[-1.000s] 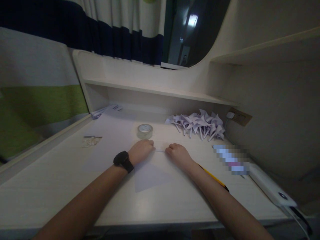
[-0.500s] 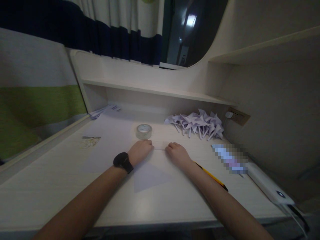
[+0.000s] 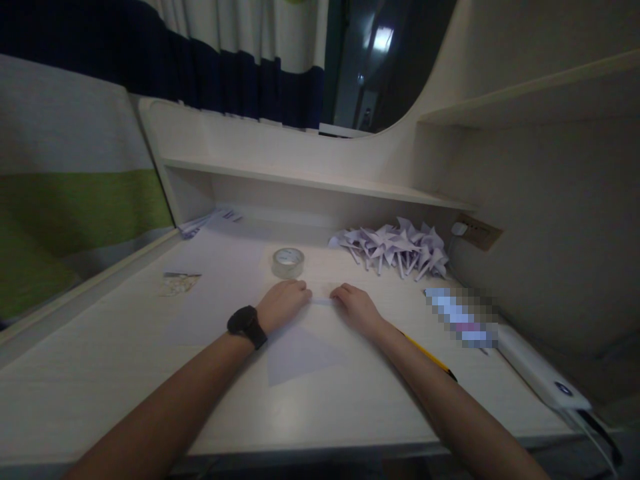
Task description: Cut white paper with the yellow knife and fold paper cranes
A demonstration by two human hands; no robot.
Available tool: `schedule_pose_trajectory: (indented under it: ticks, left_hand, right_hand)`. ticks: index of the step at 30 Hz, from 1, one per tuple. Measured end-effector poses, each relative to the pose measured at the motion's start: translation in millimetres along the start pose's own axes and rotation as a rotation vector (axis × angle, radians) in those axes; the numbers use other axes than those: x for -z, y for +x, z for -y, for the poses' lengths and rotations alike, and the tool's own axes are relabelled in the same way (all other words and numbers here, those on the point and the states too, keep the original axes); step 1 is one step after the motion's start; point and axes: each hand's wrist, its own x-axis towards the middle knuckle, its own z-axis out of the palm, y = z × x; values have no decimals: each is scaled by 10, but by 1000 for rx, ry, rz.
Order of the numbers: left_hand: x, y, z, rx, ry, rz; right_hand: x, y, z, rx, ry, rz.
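A narrow strip of white paper (image 3: 321,301) spans the gap between my hands, low over the desk. My left hand (image 3: 286,301), below a black wristwatch, has its fingers closed on the strip's left end. Closed on the right end is my right hand (image 3: 354,305). Whether the strip is rolled or folded is too small to tell. Just beyond the left hand stands a roll of clear tape (image 3: 289,263). A loose white sheet (image 3: 300,355) lies flat on the desk nearer to me, its upper left edge partly under my left wrist.
Several white paper pinwheels (image 3: 393,247) are heaped at the back right. A yellow and black pencil (image 3: 429,355) lies beside my right forearm. Farther right are a blurred-out phone (image 3: 460,319) and a white power strip (image 3: 543,370). Large sheets (image 3: 220,253) and scissors (image 3: 181,283) lie left.
My hands have drawn slightly closer together, the left moving a little to the right. The paper between them now looks narrower.
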Motion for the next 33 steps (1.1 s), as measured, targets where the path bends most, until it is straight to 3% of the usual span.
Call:
schedule_pose_trajectory:
  ticks: [13, 20, 26, 33]
  left_hand:
    - [-27, 9, -85, 11, -213, -43]
    - [-105, 23, -43, 7, -415, -113]
    - [-68, 50, 8, 7, -432, -93]
    - [-60, 29, 33, 0, -382, -74]
  right_hand:
    - [44, 2, 26, -79, 566, -201]
    - [21, -1, 42, -8, 564, -220]
    - [57, -13, 25, 0, 537, -207]
    - [78, -19, 43, -3, 505, -99]
